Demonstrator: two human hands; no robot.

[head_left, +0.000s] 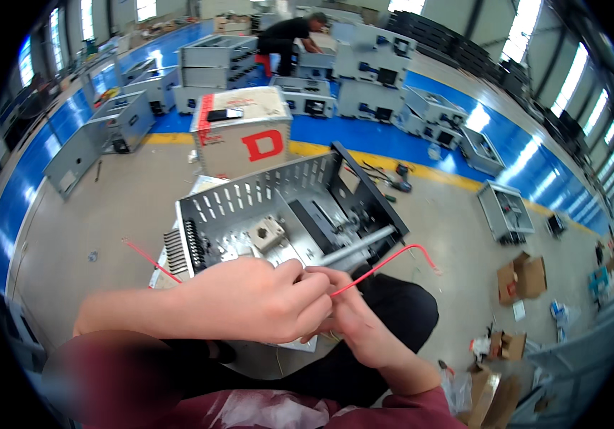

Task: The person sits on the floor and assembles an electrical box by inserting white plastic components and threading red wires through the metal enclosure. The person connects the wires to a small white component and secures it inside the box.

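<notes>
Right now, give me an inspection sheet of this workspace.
Surface: grey floor around the open metal case; what bears it is mostly hidden.
Job's things: beige block inside the case.
Clutter: tools and an open cardboard box on the floor.
Grip: left grip and right grip meet at the red wire; the pinch itself is hidden.
Cables: the wire arcs out rightward; a red length shows left, link hidden.
Surroundings: pale box, metal cabinets, bending co-worker beyond.

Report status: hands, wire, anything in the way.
Left hand and right hand together, both grips closed on red wire. Wire end loose at right. Open metal chassis just beyond, near edge hidden by hands.
</notes>
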